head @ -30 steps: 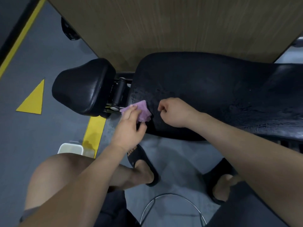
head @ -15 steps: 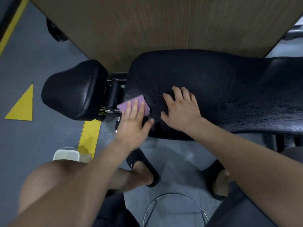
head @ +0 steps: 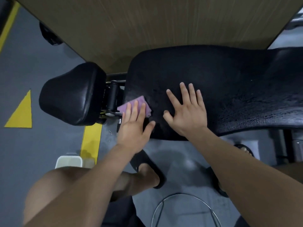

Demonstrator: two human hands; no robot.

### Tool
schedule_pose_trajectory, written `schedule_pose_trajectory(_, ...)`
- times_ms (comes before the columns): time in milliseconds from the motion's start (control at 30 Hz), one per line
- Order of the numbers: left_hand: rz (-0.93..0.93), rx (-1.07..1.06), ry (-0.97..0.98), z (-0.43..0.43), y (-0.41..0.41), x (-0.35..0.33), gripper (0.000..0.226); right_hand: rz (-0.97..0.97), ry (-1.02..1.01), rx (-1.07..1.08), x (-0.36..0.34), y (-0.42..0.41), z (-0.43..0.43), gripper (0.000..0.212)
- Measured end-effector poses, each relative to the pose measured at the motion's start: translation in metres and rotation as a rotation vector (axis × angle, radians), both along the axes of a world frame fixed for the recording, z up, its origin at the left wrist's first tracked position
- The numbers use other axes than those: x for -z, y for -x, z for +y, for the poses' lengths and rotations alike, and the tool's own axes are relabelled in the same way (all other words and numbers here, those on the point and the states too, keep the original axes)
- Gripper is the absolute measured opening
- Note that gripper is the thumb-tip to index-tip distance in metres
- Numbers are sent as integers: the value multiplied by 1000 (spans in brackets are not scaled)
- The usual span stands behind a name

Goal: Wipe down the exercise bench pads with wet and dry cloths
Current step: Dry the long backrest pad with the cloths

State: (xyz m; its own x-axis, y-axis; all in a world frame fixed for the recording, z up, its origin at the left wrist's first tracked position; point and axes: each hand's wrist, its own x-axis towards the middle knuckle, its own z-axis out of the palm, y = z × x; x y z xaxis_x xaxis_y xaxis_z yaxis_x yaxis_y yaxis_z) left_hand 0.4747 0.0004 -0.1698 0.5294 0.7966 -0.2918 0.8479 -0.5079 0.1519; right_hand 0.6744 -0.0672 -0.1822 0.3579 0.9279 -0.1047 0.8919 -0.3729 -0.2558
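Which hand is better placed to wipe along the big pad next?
Left. The left hand presses the cloth flat on the pad at its near-left corner, ready to sweep across. The right hand lies bare on the pad, holding nothing.

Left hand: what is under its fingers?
Under the straight fingers of the left hand lies a small purple cloth, pressed on the end of the long black textured bench pad. The hand covers the cloth's near part, and the cloth hides the pad below it.
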Motion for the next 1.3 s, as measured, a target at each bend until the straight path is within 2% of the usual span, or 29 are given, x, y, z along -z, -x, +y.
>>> schedule_pose_trajectory(133, 52, -20, 32, 31, -8, -2, 77, -13, -43, 6, 3, 1, 2, 77)
schedule_pose_trajectory(300, -7, -40, 15, 99, -46, 1, 71, -34, -27, -3, 3, 1, 3, 77)
schedule_pose_trajectory(400, -89, -50, 80, 130, -57, -3, 66, -45, -22, 3, 3, 1, 5, 77)
schedule_pose_trajectory(600, -202, -37, 45, 81, -19, -8, 59, -43, -18, 11, 2, 1, 6, 76)
schedule_pose_trajectory(767, -176, -58, 77, 77, -8, -3, 57, -41, -3, 10, 2, 1, 7, 76)
schedule_pose_trajectory(900, -315, -145, 135, 117, -25, 2, 51, -45, 6, 6, 3, 1, 8, 76)
schedule_pose_trajectory(1000, -491, -379, 265, 155, -46, -2, 54, -57, 22, 7, 4, 0, 9, 77)
schedule_pose_trajectory(1067, -515, -445, 224, 178, -57, -3, 58, -64, 28, 8, 5, -1, 10, 77)
schedule_pose_trajectory(1133, -551, -456, 169, 194, -66, 2, 51, -62, 29, 11, 5, -1, 11, 76)
schedule_pose_trajectory(1300, -625, -481, -8, 180, -77, 5, 46, -70, 32, 11, 2, 0, 11, 76)
